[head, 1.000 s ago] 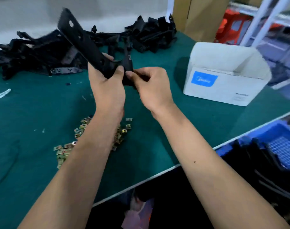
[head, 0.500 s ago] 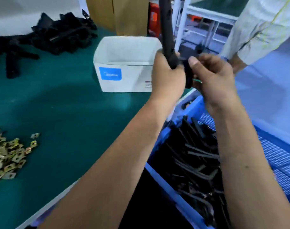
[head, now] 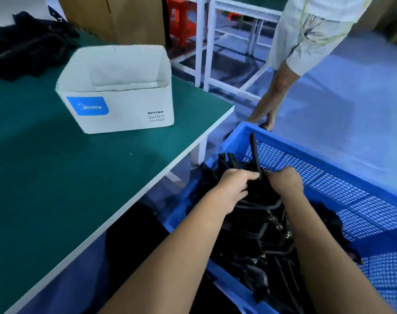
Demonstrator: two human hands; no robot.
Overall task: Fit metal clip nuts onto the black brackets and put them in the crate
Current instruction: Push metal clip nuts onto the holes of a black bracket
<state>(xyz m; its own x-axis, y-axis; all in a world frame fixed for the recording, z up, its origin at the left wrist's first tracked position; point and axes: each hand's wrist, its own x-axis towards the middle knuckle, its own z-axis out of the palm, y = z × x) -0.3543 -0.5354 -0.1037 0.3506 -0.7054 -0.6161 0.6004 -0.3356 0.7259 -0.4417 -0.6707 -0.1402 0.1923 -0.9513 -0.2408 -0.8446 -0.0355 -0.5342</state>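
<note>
Both hands are down inside the blue crate (head: 342, 155), which stands beside the green surface (head: 57, 177) and below its edge. The left hand (head: 235, 185) has its fingers curled round the lower end of a black bracket (head: 254, 155), its thumb lying across the bar. The right hand (head: 284, 181) grips the same bracket just beside it, knuckles up, fingers folded under and hidden from the camera. The bracket stands nearly upright between the two hands, its long bar rising above them toward the crate's far rim, its foot at the top of a heap of brackets (head: 261, 234) already lying in the crate. Small metal clip nuts (head: 279, 226) glint on several of the bars in that heap, below the right forearm. On the surface a white cardboard box (head: 118, 103) with a blue label stands open, and a pile of loose black brackets (head: 27, 46) lies at the far left corner, well apart from the hands. Beyond the crate, a second person in a pale sleeve (head: 306, 41) reaches down, a hand (head: 264, 117) touching the crate's far rim.
</note>
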